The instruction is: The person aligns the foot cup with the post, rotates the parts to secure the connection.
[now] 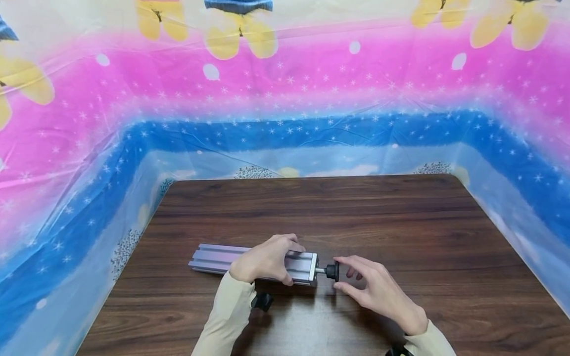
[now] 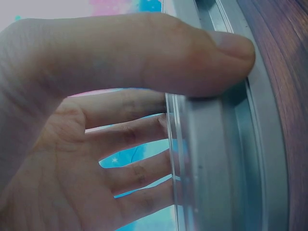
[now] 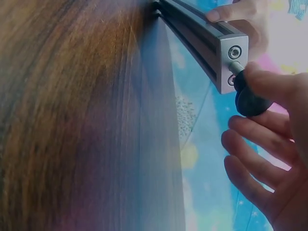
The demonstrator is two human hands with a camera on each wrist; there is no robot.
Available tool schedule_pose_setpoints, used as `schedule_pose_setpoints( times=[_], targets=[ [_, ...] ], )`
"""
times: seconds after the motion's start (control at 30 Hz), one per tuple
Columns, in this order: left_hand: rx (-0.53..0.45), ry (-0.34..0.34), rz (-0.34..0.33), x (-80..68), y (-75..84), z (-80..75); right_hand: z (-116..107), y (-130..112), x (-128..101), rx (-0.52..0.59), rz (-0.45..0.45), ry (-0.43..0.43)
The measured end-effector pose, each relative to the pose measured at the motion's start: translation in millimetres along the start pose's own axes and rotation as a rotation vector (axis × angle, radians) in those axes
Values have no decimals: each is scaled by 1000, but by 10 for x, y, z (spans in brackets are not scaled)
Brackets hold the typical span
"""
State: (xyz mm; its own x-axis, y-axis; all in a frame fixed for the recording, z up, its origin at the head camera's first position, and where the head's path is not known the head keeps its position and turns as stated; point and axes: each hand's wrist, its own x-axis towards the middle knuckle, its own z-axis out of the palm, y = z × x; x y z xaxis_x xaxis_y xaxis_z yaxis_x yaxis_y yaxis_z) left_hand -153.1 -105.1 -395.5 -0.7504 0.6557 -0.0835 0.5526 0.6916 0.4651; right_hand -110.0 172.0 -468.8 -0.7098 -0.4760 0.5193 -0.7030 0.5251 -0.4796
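While the aluminium rail (image 1: pixel 254 261) lies mid-counter (image 1: pixel 401 222), left hand (image 1: pixel 266 259) clamps it, fingers wrapped over. At the rail's end, right hand (image 1: pixel 378 291) pinches the black knob (image 1: pixel 332 271). Judgement: threading step; next, steady turning.

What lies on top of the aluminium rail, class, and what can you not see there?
The left hand lies over the aluminium rail, thumb on its near side, fingers across the top. The rail's surface under the palm is covered. At its end, the right hand pinches a black knob.

Wood table (image 1: pixel 401 222); pink/blue starry plastic sheet (image 1: pixel 285 99) behind.
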Motion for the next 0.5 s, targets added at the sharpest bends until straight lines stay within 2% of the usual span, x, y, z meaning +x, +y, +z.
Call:
schedule_pose_setpoints(
  times=[0.13,0.3,0.5],
  targets=[
    [-2,2,-2,-7,0,0,17,11,11,-3,15,-6],
    [-13,1,-4,-6,-3,12,37,5,25,-7,76,-41],
    [-25,9,6,-8,-12,15,42,-11,47,-83,121,-64]
  ],
)
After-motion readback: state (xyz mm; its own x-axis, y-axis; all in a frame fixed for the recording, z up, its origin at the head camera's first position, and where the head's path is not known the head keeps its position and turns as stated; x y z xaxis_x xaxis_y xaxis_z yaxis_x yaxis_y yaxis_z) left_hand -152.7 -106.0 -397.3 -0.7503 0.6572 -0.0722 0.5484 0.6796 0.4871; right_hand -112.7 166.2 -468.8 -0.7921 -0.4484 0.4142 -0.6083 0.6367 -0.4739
